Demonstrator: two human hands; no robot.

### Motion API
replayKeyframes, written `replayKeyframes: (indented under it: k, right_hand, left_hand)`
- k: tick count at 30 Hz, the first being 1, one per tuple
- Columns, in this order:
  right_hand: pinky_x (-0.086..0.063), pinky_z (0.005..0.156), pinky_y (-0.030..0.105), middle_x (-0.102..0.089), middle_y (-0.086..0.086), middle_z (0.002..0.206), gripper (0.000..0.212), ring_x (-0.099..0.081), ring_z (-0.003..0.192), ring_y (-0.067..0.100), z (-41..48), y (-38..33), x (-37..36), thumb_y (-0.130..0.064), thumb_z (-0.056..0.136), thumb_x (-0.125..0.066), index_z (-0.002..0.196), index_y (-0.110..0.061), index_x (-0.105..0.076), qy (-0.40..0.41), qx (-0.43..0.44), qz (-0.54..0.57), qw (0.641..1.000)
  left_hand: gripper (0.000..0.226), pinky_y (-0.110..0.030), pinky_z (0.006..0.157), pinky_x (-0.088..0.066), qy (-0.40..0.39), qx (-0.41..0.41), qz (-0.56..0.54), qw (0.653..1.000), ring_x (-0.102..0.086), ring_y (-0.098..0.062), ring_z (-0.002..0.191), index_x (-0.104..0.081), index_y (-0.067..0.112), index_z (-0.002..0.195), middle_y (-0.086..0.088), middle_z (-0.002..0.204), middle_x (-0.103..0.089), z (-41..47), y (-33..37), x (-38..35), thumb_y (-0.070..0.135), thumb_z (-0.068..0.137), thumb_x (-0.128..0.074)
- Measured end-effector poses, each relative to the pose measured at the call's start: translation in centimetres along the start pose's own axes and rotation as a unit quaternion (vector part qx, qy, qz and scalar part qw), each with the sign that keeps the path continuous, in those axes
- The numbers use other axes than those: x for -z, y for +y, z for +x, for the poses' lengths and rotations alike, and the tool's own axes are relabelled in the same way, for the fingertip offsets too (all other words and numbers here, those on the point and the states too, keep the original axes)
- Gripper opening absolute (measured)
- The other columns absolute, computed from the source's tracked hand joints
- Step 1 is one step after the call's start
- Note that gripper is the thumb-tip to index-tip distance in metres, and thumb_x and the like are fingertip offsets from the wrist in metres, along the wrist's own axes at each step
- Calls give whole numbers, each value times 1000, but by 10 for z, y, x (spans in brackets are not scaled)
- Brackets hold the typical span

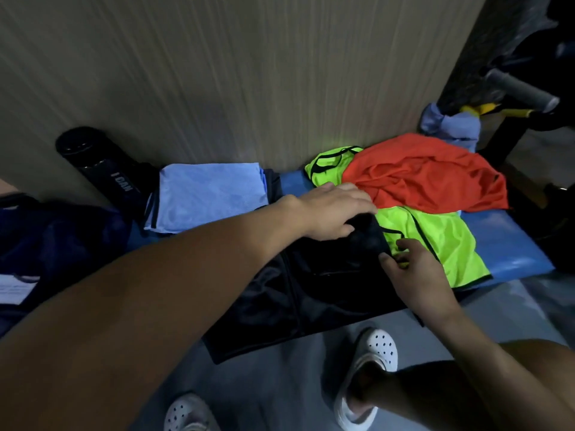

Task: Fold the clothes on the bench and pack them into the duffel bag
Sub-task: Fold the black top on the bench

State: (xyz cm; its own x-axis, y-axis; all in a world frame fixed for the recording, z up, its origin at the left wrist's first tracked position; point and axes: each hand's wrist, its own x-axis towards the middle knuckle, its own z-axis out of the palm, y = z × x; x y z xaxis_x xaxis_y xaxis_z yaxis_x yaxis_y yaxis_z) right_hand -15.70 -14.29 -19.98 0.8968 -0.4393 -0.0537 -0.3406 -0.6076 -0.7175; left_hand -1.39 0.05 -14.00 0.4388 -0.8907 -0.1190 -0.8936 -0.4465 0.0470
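Clasping the black garment's (311,290) corner at 1 o'clock with the left hand (336,213), pinching its edge at 3 with the right hand (407,269). Better to lift both together, clear of the bib (448,241), and fold toward 9. Overhanging the surface (510,244) at 6; bare room at 4; bag (62,231) at 9.

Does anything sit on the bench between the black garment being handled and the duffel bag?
Yes: a folded light blue shirt lies between the black garment and the duffel bag, beside a black bottle.
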Motion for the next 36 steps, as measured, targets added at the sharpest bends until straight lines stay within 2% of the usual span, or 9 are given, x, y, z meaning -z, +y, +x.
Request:
replayKeyframes:
  k: [3,6,10,14,18,22,27,30,36]
  right_hand:
    - [-48,88,42,-70,19,107,41,-63,105,38,5,0,6,-28,88,-69,121,-4,-61,-9,-13,-11,1000]
    - [-49,85,44,-71,9,93,22,-64,96,34,7,2,10,-34,86,-69,96,-14,-71,-35,-18,-12,999]
    - [-30,83,37,-58,-7,78,32,-55,90,23,4,2,13,-49,87,-62,65,-30,-50,-84,-32,-101,991]
    - [-24,84,36,-63,-9,85,19,-57,93,20,5,2,21,-44,87,-66,80,-28,-59,-74,-23,-68,995]
    - [-44,92,48,-68,-9,79,21,-62,82,21,15,10,21,-44,78,-73,77,-25,-63,-37,-11,69,997]
    - [-47,65,32,-67,2,70,10,-58,64,15,29,2,23,-17,83,-75,77,-16,-67,0,10,205,979]
    - [-49,62,20,-67,-5,70,18,-58,62,2,48,-19,35,-8,84,-72,76,-23,-67,106,63,294,948]
    - [-50,68,26,-69,-4,76,16,-60,70,7,44,-27,42,-7,83,-72,81,-22,-70,128,97,281,946]
    - [-47,76,18,-70,-6,85,15,-63,81,6,-1,-33,22,-22,75,-71,91,-19,-71,54,156,229,959]
  left_hand:
    - [58,-40,108,-29,-30,-21,62,997,-33,-18,136,-44,29,146,8,141,-48,9,-7,0,28,91,-65]
    - [51,-37,103,-27,-11,-17,81,997,-35,-18,128,-52,31,139,6,126,-50,12,-13,2,31,90,-67]
    - [25,-36,96,-29,9,-8,57,998,-38,-19,121,-66,29,112,5,118,-47,9,-22,0,29,87,-70]
    - [18,-28,92,-27,34,19,0,999,-42,-16,114,-67,25,106,8,117,-55,2,-33,-8,26,88,-70]
    - [15,-40,93,-45,71,48,-106,991,-55,-18,103,-68,17,101,1,107,-61,6,-42,-9,16,86,-72]
    - [11,-37,89,-47,126,71,-144,979,-59,-23,95,-70,12,97,-1,98,-58,18,-54,-5,9,86,-71]
    - [12,-28,84,-43,248,73,-165,952,-59,-21,91,-71,7,95,2,94,-56,38,-62,17,4,83,-69]
    - [11,-28,83,-45,277,48,-180,943,-59,-18,90,-70,9,92,0,96,-57,33,-62,26,6,82,-68]
    - [19,-8,78,-37,254,65,-186,947,-54,-5,89,-70,10,89,-1,104,-58,-33,-66,15,-5,78,-68]
